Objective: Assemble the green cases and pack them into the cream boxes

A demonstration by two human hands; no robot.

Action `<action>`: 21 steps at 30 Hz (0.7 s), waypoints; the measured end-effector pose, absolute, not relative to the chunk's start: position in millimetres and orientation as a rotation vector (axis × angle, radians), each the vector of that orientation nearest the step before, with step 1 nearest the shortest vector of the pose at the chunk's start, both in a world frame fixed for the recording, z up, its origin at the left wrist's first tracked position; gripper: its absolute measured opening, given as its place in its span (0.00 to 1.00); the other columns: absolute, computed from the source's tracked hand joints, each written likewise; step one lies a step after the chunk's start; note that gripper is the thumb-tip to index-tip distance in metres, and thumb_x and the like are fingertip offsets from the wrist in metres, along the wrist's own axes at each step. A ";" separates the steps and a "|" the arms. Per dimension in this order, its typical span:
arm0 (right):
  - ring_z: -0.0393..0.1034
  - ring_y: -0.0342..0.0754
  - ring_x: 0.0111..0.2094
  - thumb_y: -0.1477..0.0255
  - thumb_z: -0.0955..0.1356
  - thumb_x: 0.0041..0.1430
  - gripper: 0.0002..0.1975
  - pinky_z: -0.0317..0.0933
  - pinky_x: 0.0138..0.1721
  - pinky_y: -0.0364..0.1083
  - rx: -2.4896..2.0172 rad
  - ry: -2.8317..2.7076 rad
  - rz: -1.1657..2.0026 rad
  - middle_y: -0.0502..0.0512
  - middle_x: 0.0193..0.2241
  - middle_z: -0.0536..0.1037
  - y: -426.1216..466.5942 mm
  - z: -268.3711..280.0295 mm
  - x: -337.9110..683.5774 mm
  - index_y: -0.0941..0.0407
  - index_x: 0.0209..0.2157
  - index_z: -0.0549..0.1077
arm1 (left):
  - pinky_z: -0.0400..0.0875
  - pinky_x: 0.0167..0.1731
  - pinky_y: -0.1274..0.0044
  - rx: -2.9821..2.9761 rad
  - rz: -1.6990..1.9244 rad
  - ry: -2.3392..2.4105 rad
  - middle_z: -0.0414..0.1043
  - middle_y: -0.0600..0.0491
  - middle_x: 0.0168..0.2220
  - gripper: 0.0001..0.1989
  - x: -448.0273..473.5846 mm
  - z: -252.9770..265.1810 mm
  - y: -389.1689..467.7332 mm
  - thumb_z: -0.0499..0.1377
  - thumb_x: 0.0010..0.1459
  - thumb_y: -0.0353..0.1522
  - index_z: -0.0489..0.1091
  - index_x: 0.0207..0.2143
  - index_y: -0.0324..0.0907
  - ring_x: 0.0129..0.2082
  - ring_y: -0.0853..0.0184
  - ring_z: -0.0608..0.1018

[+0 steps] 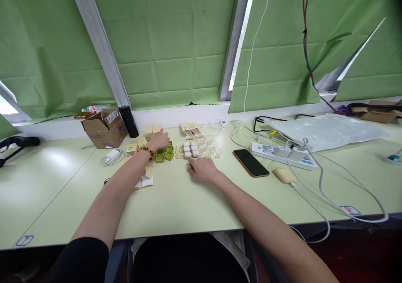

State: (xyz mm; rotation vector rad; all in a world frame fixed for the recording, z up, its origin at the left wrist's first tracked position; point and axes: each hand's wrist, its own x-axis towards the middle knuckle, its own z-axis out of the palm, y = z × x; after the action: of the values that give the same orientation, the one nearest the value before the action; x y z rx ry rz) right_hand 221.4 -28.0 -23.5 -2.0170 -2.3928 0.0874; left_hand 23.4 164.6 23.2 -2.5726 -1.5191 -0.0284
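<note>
My left hand (159, 140), with a beaded bracelet (148, 150) at the wrist, reaches over the left side of several small green cups (168, 155). Its fingers stretch out close to cream cardboard pieces (148, 129), the fingertips partly hidden. Curled loosely on the table, my right hand (202, 170) lies just in front of several pale pink rounded pieces (187, 154); I make out nothing in it. Small yellowish pieces (177, 153) sit in rows left of the pink ones. Clear cups (215, 153) with yellow centres stand to their right.
More folded cream card (191, 131) lies behind. At left are a cardboard box (105, 130), a black cylinder (128, 122) and a white charger (112, 157). To the right lie a phone (251, 163), a power strip (282, 155), a cream case (284, 176) and loose cables.
</note>
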 end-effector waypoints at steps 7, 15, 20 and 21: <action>0.79 0.65 0.49 0.61 0.61 0.72 0.18 0.64 0.46 0.55 -1.997 -2.384 0.070 0.68 0.46 0.83 -27.5 -24.6 221.7 0.57 0.52 0.74 | 0.70 0.56 0.64 -2.623 -0.219 -1.387 0.71 0.41 0.61 0.21 10.1 50.0 108.6 0.52 0.70 0.36 0.71 0.60 0.42 0.56 0.52 0.77; 0.78 0.65 0.50 0.62 0.61 0.72 0.19 0.64 0.47 0.55 -2.023 -2.389 0.083 0.69 0.48 0.82 -28.5 -21.4 219.9 0.57 0.53 0.74 | 0.71 0.50 0.64 -2.648 -0.319 -1.272 0.79 0.41 0.44 0.11 -14.1 15.4 35.9 0.56 0.66 0.29 0.77 0.46 0.40 0.50 0.51 0.78; 0.78 0.64 0.50 0.63 0.61 0.71 0.18 0.63 0.46 0.53 -2.027 -2.392 0.069 0.68 0.47 0.82 -28.9 -21.2 219.3 0.56 0.53 0.74 | 0.69 0.46 0.63 -2.577 -0.110 -1.328 0.78 0.39 0.36 0.12 -1.8 0.8 36.4 0.54 0.63 0.22 0.78 0.35 0.38 0.43 0.51 0.79; 0.78 0.63 0.49 0.63 0.61 0.71 0.17 0.63 0.46 0.53 -2.029 -2.391 0.066 0.68 0.47 0.82 -29.0 -21.2 219.4 0.56 0.52 0.74 | 0.69 0.46 0.63 -2.578 -0.096 -1.334 0.78 0.39 0.33 0.13 2.2 0.3 38.7 0.53 0.62 0.21 0.77 0.34 0.37 0.40 0.52 0.80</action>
State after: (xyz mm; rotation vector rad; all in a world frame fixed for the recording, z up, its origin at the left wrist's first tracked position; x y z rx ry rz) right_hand 219.4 -29.0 -21.2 -2.0291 -2.3909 0.0664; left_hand 2.2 38.7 0.3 -2.5782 -1.3343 -0.0960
